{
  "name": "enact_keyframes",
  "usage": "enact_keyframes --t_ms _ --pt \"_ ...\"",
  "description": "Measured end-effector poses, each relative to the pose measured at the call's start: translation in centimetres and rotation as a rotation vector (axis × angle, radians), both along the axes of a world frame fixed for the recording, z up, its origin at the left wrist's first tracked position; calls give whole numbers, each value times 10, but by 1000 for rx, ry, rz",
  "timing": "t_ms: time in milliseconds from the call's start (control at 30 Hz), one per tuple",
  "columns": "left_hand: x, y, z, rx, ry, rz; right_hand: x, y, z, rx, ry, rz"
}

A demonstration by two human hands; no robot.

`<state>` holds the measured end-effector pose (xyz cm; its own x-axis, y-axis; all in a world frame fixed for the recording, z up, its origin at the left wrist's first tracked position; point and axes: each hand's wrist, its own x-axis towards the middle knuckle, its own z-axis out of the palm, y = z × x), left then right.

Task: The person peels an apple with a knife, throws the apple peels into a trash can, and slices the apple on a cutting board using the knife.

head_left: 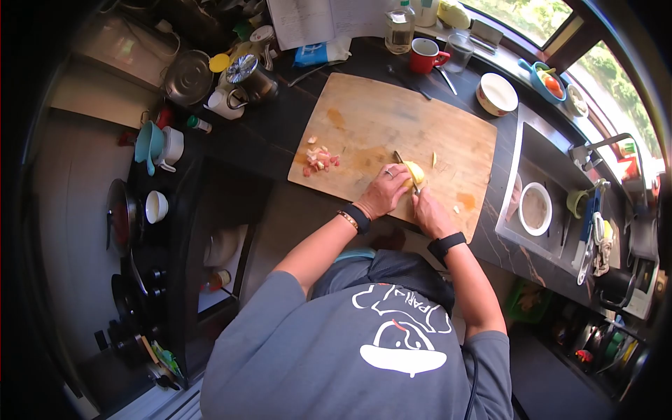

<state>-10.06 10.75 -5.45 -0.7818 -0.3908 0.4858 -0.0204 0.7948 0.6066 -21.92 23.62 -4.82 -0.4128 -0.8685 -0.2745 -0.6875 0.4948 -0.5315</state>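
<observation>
Near the front edge of a wooden cutting board (392, 112), my left hand (383, 192) holds down a yellow vegetable piece (415, 172) with its fingers curled; its exact kind is unclear. My right hand (432, 213) is closed around a knife (417, 189), which lies against the vegetable, partly hidden by my left fingers. A dark narrow tip (397, 157) shows beyond those fingers. Left of my hands sits a small heap of pink and whitish chopped pieces (321, 160). A thin yellow strip (434, 159) and a pale scrap (456, 209) lie on the right part of the board.
A steel sink (514, 192) holding a white bowl (535, 208) is at the right. Behind the board stand a red mug (425, 57), a glass (458, 51) and a patterned bowl (496, 95). A metal pitcher (253, 82) and a spice jar (199, 124) stand on the left.
</observation>
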Motion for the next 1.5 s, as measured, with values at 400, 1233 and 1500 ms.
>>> enact_keyframes --t_ms 400,1233,1500 --pt "2 4 3 -56 -34 45 1 64 17 40 -41 28" --pt "2 -2 -10 -119 9 16 -9 40 52 -102 -39 55" --pt "2 -3 -9 -103 25 0 -6 42 53 -119 -3 87"
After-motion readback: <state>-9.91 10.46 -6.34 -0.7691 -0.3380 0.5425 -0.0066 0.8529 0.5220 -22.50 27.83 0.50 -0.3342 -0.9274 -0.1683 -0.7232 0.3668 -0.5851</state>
